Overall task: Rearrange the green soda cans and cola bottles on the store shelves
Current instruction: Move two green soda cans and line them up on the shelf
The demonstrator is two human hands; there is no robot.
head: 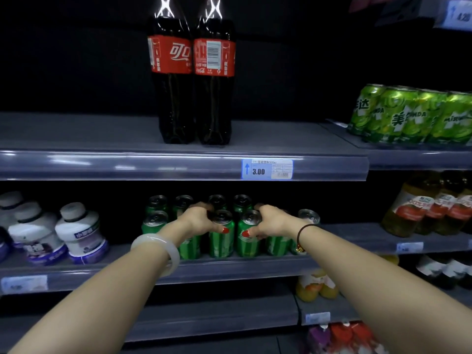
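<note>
Two cola bottles [190, 80] with red labels stand side by side on the upper shelf [102, 164]. On the middle shelf [229, 267] several dark green soda cans [221, 236] stand in two rows. My left hand [198, 221] wraps over a front-row can, thumb on the neighbouring can's side. My right hand [272, 222] grips a front-row can [277, 245] to the right, thumb against the can [249, 236] beside it. The cans under both hands are partly hidden.
White plastic bottles [79, 233] stand at the left of the middle shelf. Light green cans [411, 116] fill the upper right shelf, jars [429, 208] sit below them. A price tag [267, 169] reads 3.00. Juice bottles [316, 286] sit lower right.
</note>
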